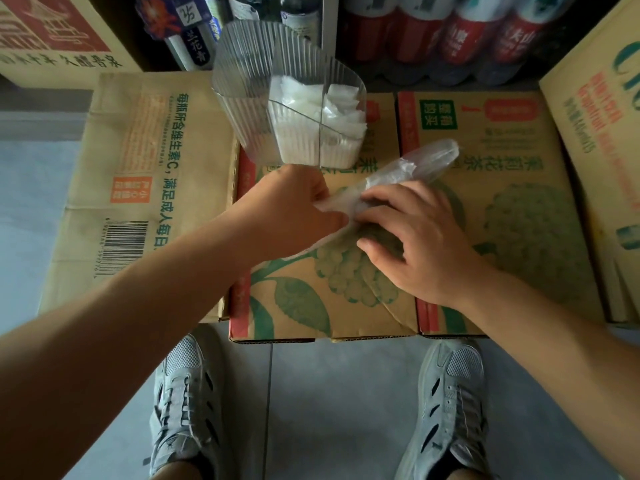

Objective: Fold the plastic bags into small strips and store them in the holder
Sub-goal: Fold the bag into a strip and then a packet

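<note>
Clear plastic bag [408,169] lies as a long, crumpled strip diagonally across the top of a printed cardboard box [346,306]. Left hand [294,209] pinches its near end with curled fingers. Right hand [415,244] grips the strip just beside it, fingers bent over the plastic. Ribbed clear holder [242,81] stands behind, on the boxes, with folded white bags [304,109] in its compartments.

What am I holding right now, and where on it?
A clear plastic bag: your left hand grips its near end, your right hand pinches it just beside, and the far end is free.
</note>
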{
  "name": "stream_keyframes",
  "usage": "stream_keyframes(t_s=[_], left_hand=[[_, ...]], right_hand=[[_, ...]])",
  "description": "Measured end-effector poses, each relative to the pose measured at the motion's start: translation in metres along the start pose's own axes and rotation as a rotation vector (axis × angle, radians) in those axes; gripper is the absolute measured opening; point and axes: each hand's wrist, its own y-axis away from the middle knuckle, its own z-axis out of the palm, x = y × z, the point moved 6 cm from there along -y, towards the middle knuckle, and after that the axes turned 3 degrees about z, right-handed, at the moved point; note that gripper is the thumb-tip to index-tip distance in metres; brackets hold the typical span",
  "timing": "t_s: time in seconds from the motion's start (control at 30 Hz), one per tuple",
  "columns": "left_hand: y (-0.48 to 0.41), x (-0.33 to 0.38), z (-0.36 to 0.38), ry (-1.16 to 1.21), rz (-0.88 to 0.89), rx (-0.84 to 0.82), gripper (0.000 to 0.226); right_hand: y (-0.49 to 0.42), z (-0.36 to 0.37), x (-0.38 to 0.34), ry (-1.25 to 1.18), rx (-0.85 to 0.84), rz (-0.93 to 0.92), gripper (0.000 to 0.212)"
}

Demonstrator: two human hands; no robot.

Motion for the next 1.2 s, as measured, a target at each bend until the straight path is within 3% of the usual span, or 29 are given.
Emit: stream_keyframes(t_s=[0.2,0.3,0.37,0.53,0.6,0.97,1.03,1.1,1.17,1.2], left_hand=[[-0.004,-0.011,0.007,0.183,-0.127,-0.056,0.031],[-0.007,-0.015,0.010,0.282,-0.201,-0.096,0.006],[-0.006,-0.017,0.015,0.385,-0.240,-0.120,0.005],[0.025,-0.004,0.039,1.138,-0.521,-0.216,0.006],[0.042,0.007,0.051,1.325,-0.635,-0.266,0.009],[0.065,0.031,0.060,1.479,-0.626,-0.327,0.022],[0.054,0.015,0.053,1.254,-0.487,-0.148,0.023],[0.042,0.003,0.024,0.751,-0.043,0.134,0.028],[0.043,0.017,0.016,0.240,0.495,0.137,0.053],[0.045,0.019,0.025,0.044,0.650,0.061,0.062]], right_hand=[[0.001,0.000,0.002,-0.019,-0.011,-0.003,0.039],[0.000,-0.001,0.002,-0.050,-0.015,-0.008,0.041],[-0.001,-0.007,0.002,-0.112,-0.002,-0.011,0.040],[0.005,-0.039,-0.025,-0.179,0.131,-0.112,0.027],[0.008,-0.041,-0.040,-0.156,0.146,-0.167,0.023],[0.029,-0.038,-0.052,-0.201,0.141,-0.174,0.009],[0.033,-0.041,-0.043,-0.330,0.144,-0.078,0.008],[0.039,-0.041,-0.033,-0.489,0.147,0.048,0.005],[0.046,-0.040,-0.024,-0.621,0.144,0.193,0.004],[0.051,-0.039,-0.021,-0.660,0.141,0.250,0.005]])
